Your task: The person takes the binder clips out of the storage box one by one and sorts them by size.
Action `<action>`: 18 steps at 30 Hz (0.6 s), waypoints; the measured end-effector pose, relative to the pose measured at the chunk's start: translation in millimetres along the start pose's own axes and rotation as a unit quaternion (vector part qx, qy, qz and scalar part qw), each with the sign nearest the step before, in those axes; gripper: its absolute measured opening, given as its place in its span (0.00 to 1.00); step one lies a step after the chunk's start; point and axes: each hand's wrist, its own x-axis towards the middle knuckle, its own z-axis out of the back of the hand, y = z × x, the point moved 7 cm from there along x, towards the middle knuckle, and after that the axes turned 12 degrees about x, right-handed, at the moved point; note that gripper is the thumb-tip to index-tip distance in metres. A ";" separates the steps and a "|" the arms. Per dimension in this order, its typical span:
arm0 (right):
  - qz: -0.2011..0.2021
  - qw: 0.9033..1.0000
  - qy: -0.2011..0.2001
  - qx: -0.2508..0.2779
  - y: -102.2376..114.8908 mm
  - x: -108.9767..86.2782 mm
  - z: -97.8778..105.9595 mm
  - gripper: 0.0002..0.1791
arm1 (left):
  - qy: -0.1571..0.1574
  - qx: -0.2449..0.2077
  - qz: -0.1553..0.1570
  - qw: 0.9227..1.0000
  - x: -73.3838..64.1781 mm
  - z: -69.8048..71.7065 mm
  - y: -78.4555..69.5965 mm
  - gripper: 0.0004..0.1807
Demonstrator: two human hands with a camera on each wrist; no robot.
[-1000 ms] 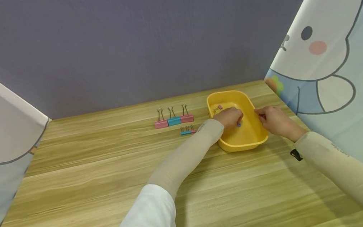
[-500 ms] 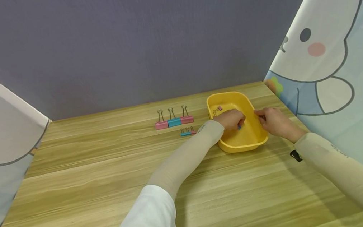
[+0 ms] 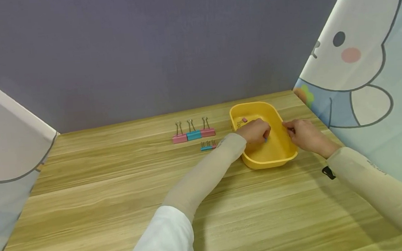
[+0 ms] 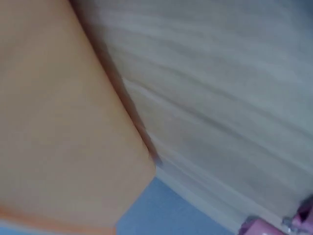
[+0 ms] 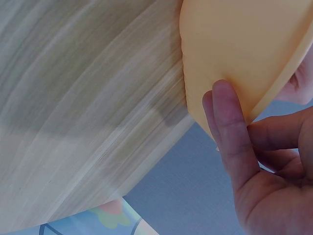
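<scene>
My left hand reaches down into a yellow plastic bin, fingers curled and pinching a small blue binder clip, mostly hidden under the fingers. On the bin's right rim, my right hand grips the wall between thumb and fingers; the right wrist view shows the fingers flat along the outer side. A small pink binder clip lies near the bin's far left inside wall. The left wrist view is filled largely by the bin's outer wall, hiding the left hand.
Left of the bin, large pink and blue binder clips stand in a row. Nearer lies a short row of small clips, partly behind the left sleeve. A black object shows by the right wrist. A grey wall backs the wooden table.
The small blue clip has shifted slightly right and is more covered by the left fingers. My right hand keeps its grip on the rim, and the bin stays put.
</scene>
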 end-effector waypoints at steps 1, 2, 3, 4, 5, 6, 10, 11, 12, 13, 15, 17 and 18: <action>0.001 1.000 0.000 0.002 0.2 0.0 -0.1 0.18 | -0.006 0.001 -0.001 1.000 -1.3 2.9 0.9 0.05; 0.004 1.000 -0.001 0.001 0.2 0.1 -0.1 0.18 | -0.011 0.000 0.000 1.000 -2.8 5.9 2.0 0.05; 0.006 1.000 -0.002 0.001 0.6 0.1 0.0 0.18 | -0.016 0.000 0.000 1.000 -4.3 8.9 3.2 0.05; 0.009 1.000 -0.002 0.000 0.6 1.0 -0.1 0.18 | -0.020 -0.001 -0.001 1.000 -5.9 11.6 4.8 0.05; 0.012 1.000 -0.002 0.000 0.9 1.9 -0.2 0.18 | -0.024 -0.002 -0.001 1.000 -7.7 14.5 6.7 0.05; 0.013 1.000 -0.001 0.000 0.4 2.9 -0.2 0.18 | -0.030 0.001 -0.003 1.000 -9.0 17.2 8.4 0.04; 0.011 1.000 0.007 -0.001 -1.2 5.7 -0.8 0.19 | -0.040 0.003 -0.006 0.999 -16.1 23.6 14.8 0.02; 0.010 1.000 0.010 0.000 -1.8 6.3 -0.7 0.19 | -0.043 0.005 -0.006 0.999 -18.2 25.0 16.4 0.02; 0.009 1.000 0.012 0.000 -2.6 6.8 -0.5 0.19 | -0.047 0.007 -0.005 0.999 -20.5 26.6 17.6 0.02; 0.010 1.000 0.014 -0.002 -2.9 7.1 -0.4 0.19 | -0.051 0.004 -0.003 0.999 -23.1 28.2 18.9 0.02; 0.011 1.000 0.017 -0.004 -4.2 7.9 -0.2 0.19 | -0.060 0.006 -0.001 0.998 -28.8 32.8 21.0 0.02; 0.011 1.000 0.018 -0.004 -5.4 8.1 0.9 0.19 | -0.073 0.009 0.000 0.997 -34.3 38.9 22.7 0.03; 0.011 1.000 0.017 -0.006 -6.1 8.2 1.4 0.19 | -0.081 0.012 -0.001 0.997 -36.7 41.9 23.7 0.03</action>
